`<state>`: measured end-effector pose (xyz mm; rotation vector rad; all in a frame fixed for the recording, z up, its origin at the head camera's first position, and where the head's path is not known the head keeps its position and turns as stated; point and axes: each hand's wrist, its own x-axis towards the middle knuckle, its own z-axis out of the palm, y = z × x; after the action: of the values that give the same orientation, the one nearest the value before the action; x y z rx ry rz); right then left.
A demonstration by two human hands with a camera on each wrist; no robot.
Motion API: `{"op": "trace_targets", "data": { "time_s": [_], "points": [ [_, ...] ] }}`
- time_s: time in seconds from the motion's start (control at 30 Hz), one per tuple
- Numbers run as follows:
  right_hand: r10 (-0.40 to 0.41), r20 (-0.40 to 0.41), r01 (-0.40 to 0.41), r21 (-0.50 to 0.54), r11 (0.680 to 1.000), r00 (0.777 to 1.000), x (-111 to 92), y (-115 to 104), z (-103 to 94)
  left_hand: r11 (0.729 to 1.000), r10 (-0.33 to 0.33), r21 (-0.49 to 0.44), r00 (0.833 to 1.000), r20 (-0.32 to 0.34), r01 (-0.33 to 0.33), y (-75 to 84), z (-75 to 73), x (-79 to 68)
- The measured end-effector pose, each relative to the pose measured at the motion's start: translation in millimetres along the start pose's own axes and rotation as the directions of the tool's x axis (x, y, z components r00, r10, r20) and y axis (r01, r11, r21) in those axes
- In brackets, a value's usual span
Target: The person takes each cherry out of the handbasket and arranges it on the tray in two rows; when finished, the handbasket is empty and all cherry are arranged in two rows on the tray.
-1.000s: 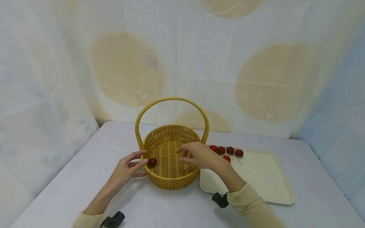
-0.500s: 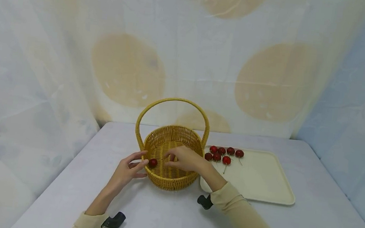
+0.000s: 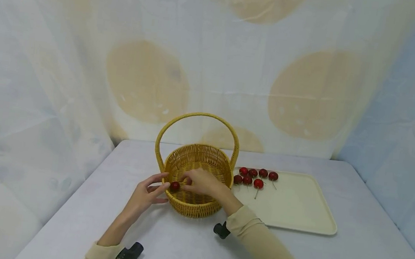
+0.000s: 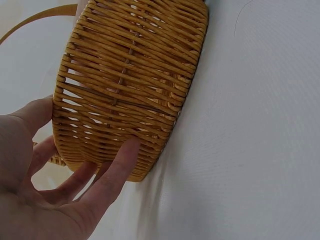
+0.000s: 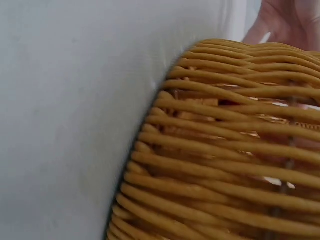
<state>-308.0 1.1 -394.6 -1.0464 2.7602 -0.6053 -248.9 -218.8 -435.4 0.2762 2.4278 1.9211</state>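
A yellow wicker basket (image 3: 193, 209) with a tall arched handle stands on the table. My left hand (image 3: 143, 196) grips its left rim; in the left wrist view the thumb lies at the rim and the fingers spread against the woven outer wall. One dark red cherry (image 3: 174, 186) lies inside, close to the left wall. My right hand (image 3: 203, 184) reaches into the basket from the right, bent fingers and thumb apart just beside that cherry. I see nothing between them. In the right wrist view the weave of the basket (image 5: 215, 145) hides most of this hand.
A cream tray (image 3: 298, 206) lies right of the basket, its left edge partly behind the basket and right arm. Several red cherries (image 3: 258, 184), some with stems showing, sit in two rows at its back left. Patterned curtains hang behind and at the sides.
My right hand has moved left and slightly down inside the basket, up to the cherry. More tray cherries show as the arm uncovers them. My left hand stays at the rim.
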Motion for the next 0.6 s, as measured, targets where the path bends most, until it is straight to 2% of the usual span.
{"op": "trace_targets", "data": {
  "time_s": [0.2, 0.43, 0.6],
  "points": [
    [0.038, -0.03, -0.039, -0.036, 0.999, 0.999, 6, 0, 7.7, 1.0, -0.002, -0.008, 1.0, 0.004, 0.002, 0.8, 1.6, -0.6],
    [0.053, -0.062, -0.053, 0.0, 0.999, 0.997, 14, -4, 12.2, 1.0, -0.005, -0.003, 1.0, -0.001, 0.005, 1.6, 1.7, -0.8],
    [0.024, -0.074, -0.023, 0.014, 1.0, 0.997, 18, -6, 15.8, 1.0, 0.002, -0.002, 1.0, 0.0, -0.002, 2.3, 0.3, -1.4]
  ]
}}
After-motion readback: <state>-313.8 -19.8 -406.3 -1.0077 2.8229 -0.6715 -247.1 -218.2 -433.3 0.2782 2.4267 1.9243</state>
